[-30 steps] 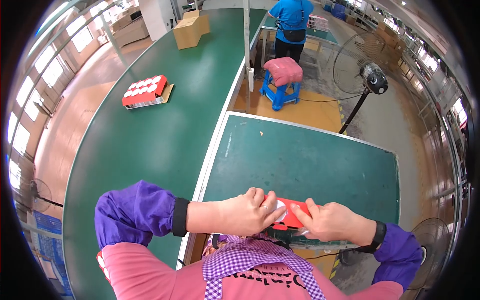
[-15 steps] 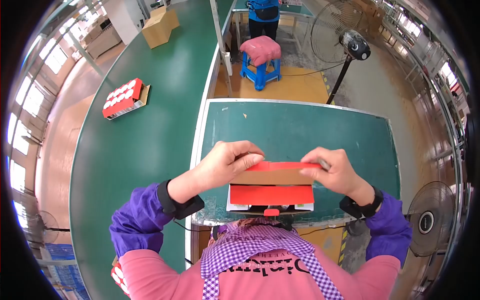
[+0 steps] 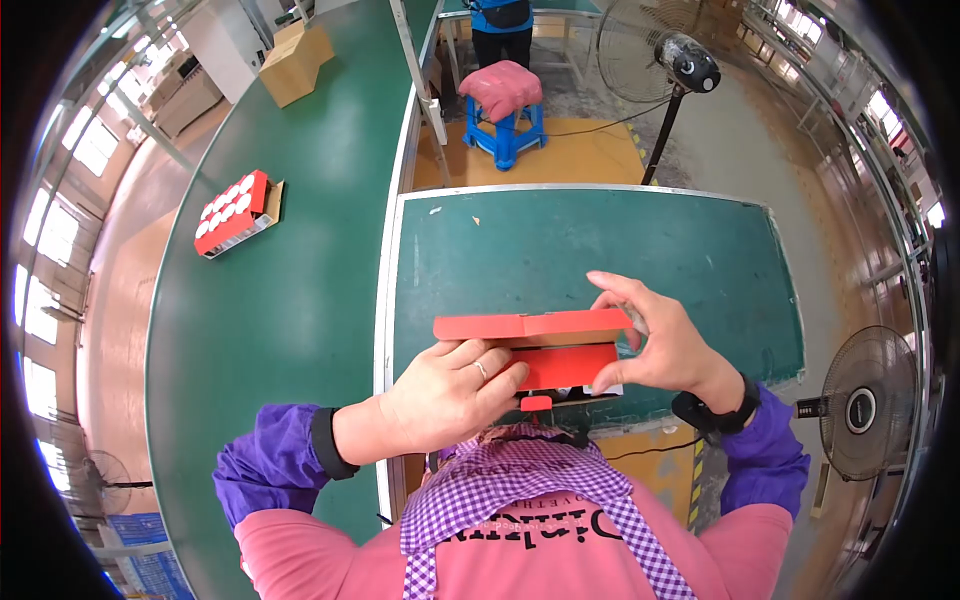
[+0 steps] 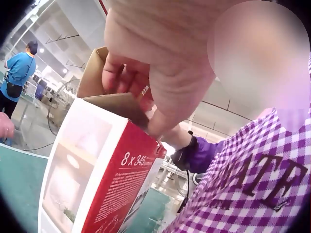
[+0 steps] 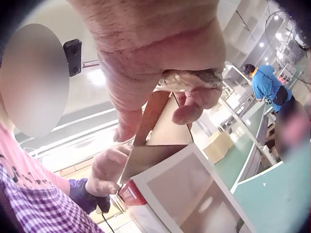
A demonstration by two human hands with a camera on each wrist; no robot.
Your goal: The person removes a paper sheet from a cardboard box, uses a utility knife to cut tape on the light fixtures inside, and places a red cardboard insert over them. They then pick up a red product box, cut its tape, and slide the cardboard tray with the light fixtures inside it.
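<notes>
A red-and-white printed carton (image 3: 575,368) stands at the near edge of the green worktable, its red lid (image 3: 530,325) raised. A red tab (image 3: 536,404) juts from its front. My left hand (image 3: 450,395) grips the carton's left end, fingers bent in under the lid and thumb at the front edge. At the other end, my right hand (image 3: 660,335) has its thumb by the front corner and its index finger lifted above the lid. Crumpled clear plastic (image 5: 189,80) is tucked between the right palm and curled fingers. The carton's contents are mostly hidden.
Left of the worktable (image 3: 700,270) runs a long green conveyor belt (image 3: 310,300) bearing another red-and-white carton (image 3: 238,215) and a brown box (image 3: 295,65). Ahead are a blue stool (image 3: 505,140), a standing fan (image 3: 687,65) and a person in blue (image 3: 502,30). Another fan (image 3: 862,405) stands at the right.
The lid's edge was in both hands half a second ago. The left hand has since moved down under the lid; the right has loosened from the lid and spread over the right end.
</notes>
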